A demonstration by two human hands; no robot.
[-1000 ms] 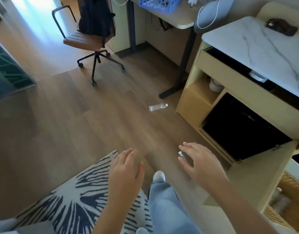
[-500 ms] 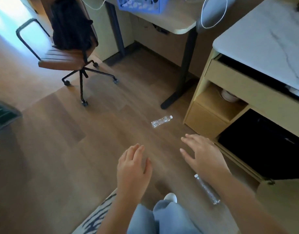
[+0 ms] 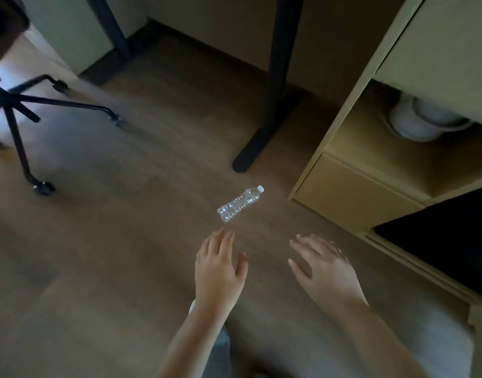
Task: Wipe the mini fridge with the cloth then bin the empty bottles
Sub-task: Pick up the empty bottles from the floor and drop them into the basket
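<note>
A clear plastic bottle [image 3: 240,203] is lying on its side on the wood floor [image 3: 111,241], its white cap pointing away from the person and it looks empty. Both hands are hovering on the near side of the bottle: the left hand [image 3: 219,271] is closest, its fingertips just short of the bottle's base, fingers spread and grasping nothing, while the right hand [image 3: 325,271] is hanging further to the bottle's right, likewise spread and empty, a little blurred. Beyond the bottle to its right is standing the corner of a pale cabinet [image 3: 351,192], with a black desk leg [image 3: 272,105] behind the bottle. The step in hand seems to be picking the bottle up for binning. The left hand is better placed for it — coming down from above over the ribbed middle, thumb on one side and fingers on the other. A light bottle like this is likely to roll or skitter if nudged at one end, so a gentle, centred squeeze is looking wisest. No bin is showing here.
</note>
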